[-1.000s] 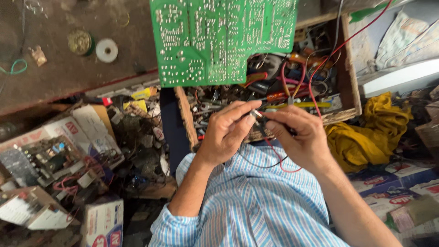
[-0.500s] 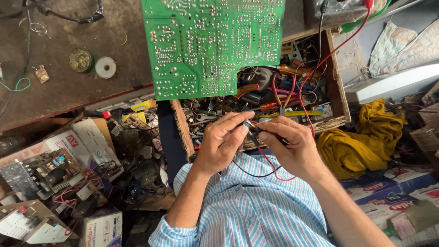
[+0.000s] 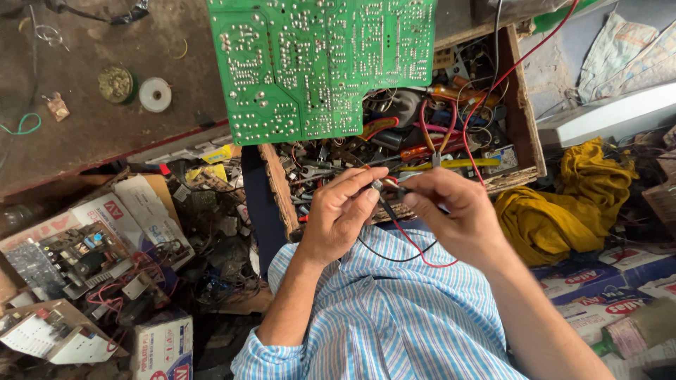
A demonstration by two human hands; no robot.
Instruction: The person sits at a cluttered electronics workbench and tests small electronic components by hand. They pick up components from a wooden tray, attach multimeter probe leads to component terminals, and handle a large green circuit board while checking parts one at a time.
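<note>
A blue and white striped shirt (image 3: pixel 394 317) is being worn, closest to the camera. Just above it, 2 hands are being held close together. A small dark part (image 3: pixel 378 186) is being pinched between the thumb and fingers of the left hand (image 3: pixel 338 214). A thin black probe tip (image 3: pixel 403 191) is being gripped by the fingers of the right hand (image 3: pixel 458 218), and it is being kept just beside the small part. A red wire (image 3: pixel 422 253) and a black wire (image 3: pixel 384 255) are being left hanging in loops under the hands, over the shirt.

Behind the hands, a wooden box (image 3: pixel 524 127) is being filled with tools, screwdrivers and tangled wires. A big green circuit board (image 3: pixel 317 63) is being propped over the box, solder side up. A yellow cloth (image 3: pixel 556 204) is being kept to the right of the box. Far off on the brown table (image 3: pixel 91 141), a white tape roll (image 3: pixel 155 93) is lying.
</note>
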